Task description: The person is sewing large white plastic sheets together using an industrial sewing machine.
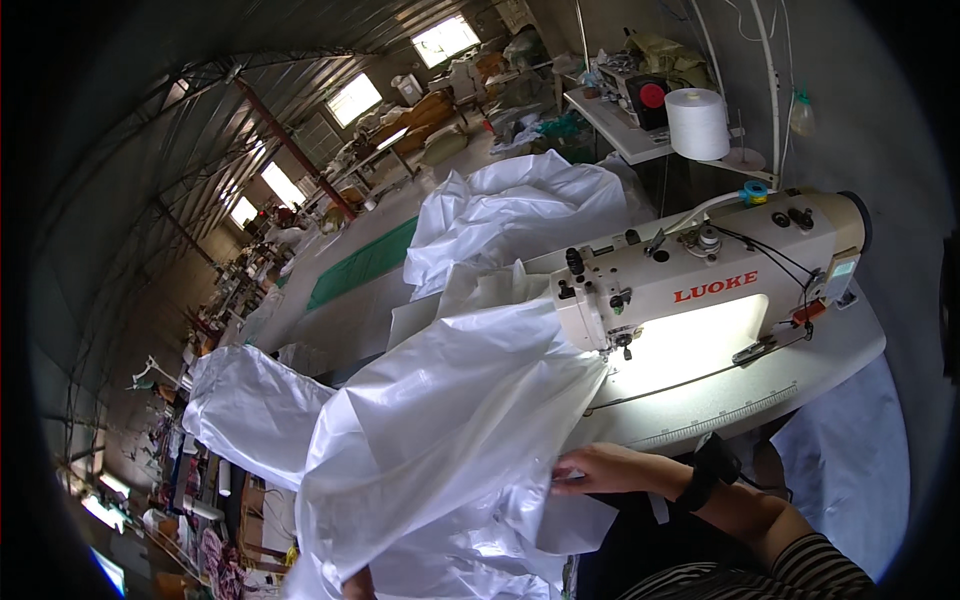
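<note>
A large glossy white sheet [430, 400], plasticky or tightly woven, drapes over the front of a sewing machine [700, 285]. Its upper right corner runs in under the needle area. My right hand [600, 468] reaches in from the lower right and has its fingers closed on the sheet's right edge, just below the machine bed. Only a small part of my left hand [358, 584] shows at the bottom, against the lower left of the sheet; its fingers are hidden.
More white material [520, 210] is heaped behind the machine, and another white piece [845, 460] hangs at the right. A white thread cone [697, 125] stands beside a shelf [610, 125]. A green strip [365, 262] lies on the floor. Cluttered tables stretch along the far left.
</note>
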The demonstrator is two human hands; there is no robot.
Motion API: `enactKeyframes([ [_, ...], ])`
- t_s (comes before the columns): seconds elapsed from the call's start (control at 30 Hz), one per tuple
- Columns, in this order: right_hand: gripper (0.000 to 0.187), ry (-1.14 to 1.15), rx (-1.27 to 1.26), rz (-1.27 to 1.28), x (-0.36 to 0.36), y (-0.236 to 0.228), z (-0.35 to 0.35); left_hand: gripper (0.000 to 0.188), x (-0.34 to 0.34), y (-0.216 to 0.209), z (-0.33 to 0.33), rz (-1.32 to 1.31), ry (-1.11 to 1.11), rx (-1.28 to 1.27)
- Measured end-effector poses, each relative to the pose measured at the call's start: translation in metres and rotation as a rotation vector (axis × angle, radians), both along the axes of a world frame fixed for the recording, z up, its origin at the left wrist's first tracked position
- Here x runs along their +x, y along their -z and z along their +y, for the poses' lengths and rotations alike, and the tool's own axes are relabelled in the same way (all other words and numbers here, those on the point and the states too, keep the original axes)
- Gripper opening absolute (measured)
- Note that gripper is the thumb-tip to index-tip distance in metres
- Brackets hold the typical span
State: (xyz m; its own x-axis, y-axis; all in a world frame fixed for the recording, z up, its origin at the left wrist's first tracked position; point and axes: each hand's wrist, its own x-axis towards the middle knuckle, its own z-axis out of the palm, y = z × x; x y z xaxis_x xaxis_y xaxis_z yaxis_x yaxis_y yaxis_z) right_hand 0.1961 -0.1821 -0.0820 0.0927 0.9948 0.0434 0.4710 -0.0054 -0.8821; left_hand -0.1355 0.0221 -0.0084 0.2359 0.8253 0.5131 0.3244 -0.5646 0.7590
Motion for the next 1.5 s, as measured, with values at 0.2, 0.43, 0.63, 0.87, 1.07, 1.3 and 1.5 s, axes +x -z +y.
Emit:
enactKeyframes([
  [0.2,0.034,0.025,0.138,0.735,-0.068,0.079,0.048,0.040,0.059,-0.087,0.101,0.268,0.193,0.265],
  [0.43,0.053,-0.057,-0.118,1.189,-0.107,0.129,-0.011,0.042,0.123,-0.095,0.205,0.517,0.169,0.681],
  [0.63,0.071,0.160,-0.045,1.131,-0.079,0.095,-0.015,0.009,0.173,-0.030,0.022,0.687,0.734,0.312],
  [0.87,0.040,0.086,-0.123,1.297,-0.102,0.077,-0.036,0.035,0.212,0.066,-0.002,0.862,1.122,0.495],
  [1.07,0.035,-0.060,0.045,0.581,-0.126,0.061,-0.057,0.041,0.220,0.077,-0.017,0.874,1.156,0.582],
  [1.3,0.043,0.798,0.302,0.344,-0.103,0.062,-0.061,0.048,0.204,0.081,-0.021,0.878,1.135,0.612],
  [1.5,0.042,0.496,0.109,1.160,-0.096,0.087,-0.043,0.053,0.206,0.086,-0.033,0.860,1.192,0.629],
])
